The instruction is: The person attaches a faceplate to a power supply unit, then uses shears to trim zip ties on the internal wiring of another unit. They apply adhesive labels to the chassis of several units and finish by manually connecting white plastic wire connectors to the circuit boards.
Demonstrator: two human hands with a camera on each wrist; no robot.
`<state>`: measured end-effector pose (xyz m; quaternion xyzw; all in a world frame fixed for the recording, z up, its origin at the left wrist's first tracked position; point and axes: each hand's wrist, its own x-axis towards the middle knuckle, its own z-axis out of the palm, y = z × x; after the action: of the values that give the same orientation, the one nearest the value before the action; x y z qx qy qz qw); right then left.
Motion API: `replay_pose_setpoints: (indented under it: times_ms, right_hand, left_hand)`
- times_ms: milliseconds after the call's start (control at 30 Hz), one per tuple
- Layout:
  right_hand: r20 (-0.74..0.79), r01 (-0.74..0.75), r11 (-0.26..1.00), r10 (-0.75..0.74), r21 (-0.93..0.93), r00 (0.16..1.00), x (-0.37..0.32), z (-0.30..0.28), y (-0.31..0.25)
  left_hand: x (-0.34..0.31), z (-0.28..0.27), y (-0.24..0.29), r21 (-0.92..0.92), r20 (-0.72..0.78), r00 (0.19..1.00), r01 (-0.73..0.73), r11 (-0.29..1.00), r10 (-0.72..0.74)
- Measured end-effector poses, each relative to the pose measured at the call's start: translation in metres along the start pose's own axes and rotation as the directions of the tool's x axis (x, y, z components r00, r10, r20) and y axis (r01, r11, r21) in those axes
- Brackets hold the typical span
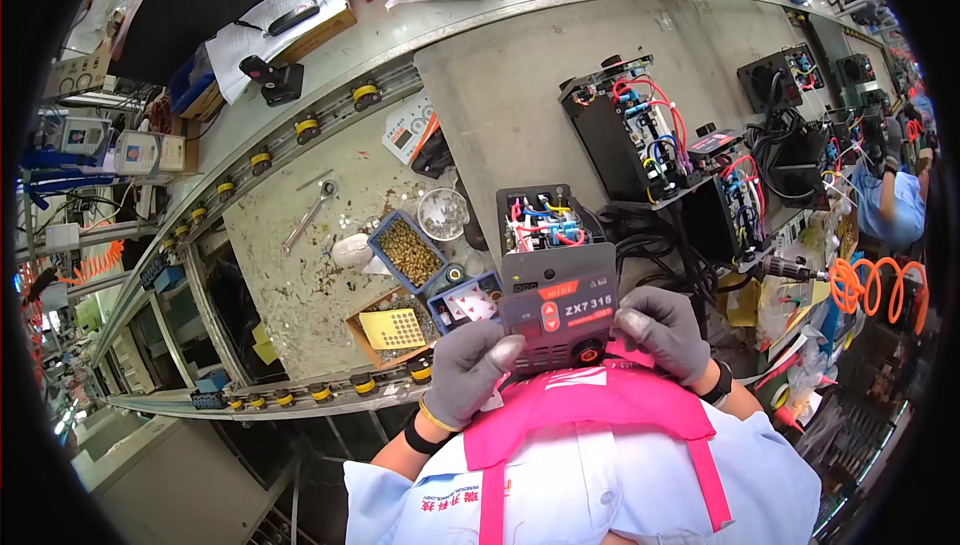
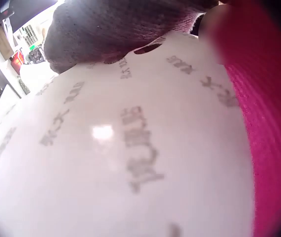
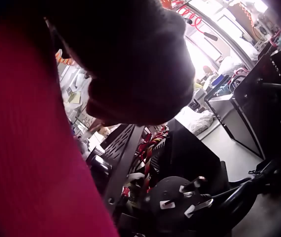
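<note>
A grey label sheet marked ZX7 315 (image 1: 570,307) stands before the front of a black-cased machine with exposed wires (image 1: 550,217). My gloved left hand (image 1: 468,373) pinches its left edge, thumb uppermost. At the right edge, my gloved right hand (image 1: 668,333) pinches it with thumb and curled fingers. The sheet's white printed back (image 2: 101,158) fills much of the left wrist view, under the grey glove (image 2: 111,34). A black knob with a red centre (image 1: 588,353) shows below the label. In the right wrist view, the dark glove (image 3: 140,79) hangs over the machine's wiring (image 3: 153,148).
Left of the machine are a blue bin of brass-coloured parts (image 1: 408,250), a clear cup (image 1: 443,213) and a yellow card (image 1: 392,329). More open machines (image 1: 630,130) stand at the right with black cables (image 1: 650,245). A driver (image 1: 790,268) hangs on an orange coiled hose.
</note>
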<state>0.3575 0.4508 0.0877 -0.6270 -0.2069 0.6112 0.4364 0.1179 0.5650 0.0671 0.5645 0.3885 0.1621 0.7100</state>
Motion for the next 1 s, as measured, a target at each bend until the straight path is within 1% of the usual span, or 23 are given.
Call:
replay_pose_setpoints:
  times_ms: [67, 100, 200, 267, 300, 367, 400, 467, 567, 700, 867, 1000]
  right_hand:
    - [-0.014, 0.101, 0.993, -0.102, -0.066, 0.995, 0.008, -0.002, 0.007]
    - [-0.005, 0.145, 0.976, -0.148, -0.163, 0.989, 0.012, -0.003, 0.006]
    - [-0.021, 0.2, 0.956, -0.209, -0.216, 0.978, 0.019, -0.005, 0.011]
    - [-0.051, 0.196, 0.965, -0.208, -0.174, 0.977, 0.022, -0.003, 0.015]
    - [-0.066, 0.195, 0.969, -0.207, -0.153, 0.976, 0.022, -0.002, 0.016]
    - [-0.082, 0.216, 0.955, -0.236, -0.201, 0.968, 0.024, -0.001, 0.015]
    - [-0.088, 0.225, 0.948, -0.25, -0.226, 0.964, 0.024, -0.001, 0.015]
    - [-0.117, 0.229, 0.948, -0.259, -0.222, 0.959, 0.025, 0.001, 0.019]
    - [-0.147, 0.239, 0.945, -0.275, -0.221, 0.95, 0.025, 0.003, 0.023]
    - [-0.182, 0.253, 0.94, -0.297, -0.228, 0.937, 0.026, 0.008, 0.021]
    - [-0.204, 0.241, 0.941, -0.291, -0.237, 0.935, 0.026, 0.01, 0.025]
    - [-0.203, 0.245, 0.932, -0.302, -0.266, 0.931, 0.026, 0.009, 0.027]
  left_hand:
    - [0.005, 0.001, -0.001, 0.0, -0.01, 0.998, 0.057, 0.998, -0.057]
    - [0.009, 0.001, -0.002, -0.018, -0.013, 0.996, 0.086, 0.996, -0.086]
    - [0.018, 0.002, -0.003, -0.06, -0.037, 0.99, 0.13, 0.99, -0.133]
    - [0.022, 0.002, -0.004, -0.084, -0.041, 0.986, 0.158, 0.984, -0.162]
    - [0.024, 0.001, -0.003, -0.057, -0.037, 0.985, 0.167, 0.984, -0.169]
    - [0.026, -0.001, 0.001, -0.003, -0.031, 0.983, 0.182, 0.983, -0.182]
    - [0.026, 0.0, 0.002, -0.014, -0.054, 0.983, 0.175, 0.984, -0.176]
    - [0.027, 0.005, 0.002, -0.035, -0.102, 0.982, 0.157, 0.987, -0.16]
    - [0.028, 0.006, 0.007, -0.028, -0.117, 0.975, 0.187, 0.982, -0.189]
    - [0.029, 0.007, 0.008, 0.009, -0.126, 0.977, 0.171, 0.985, -0.169]
    - [0.031, 0.009, 0.014, 0.036, -0.143, 0.967, 0.216, 0.976, -0.209]
    - [0.032, 0.009, 0.02, 0.088, -0.146, 0.968, 0.22, 0.971, -0.206]
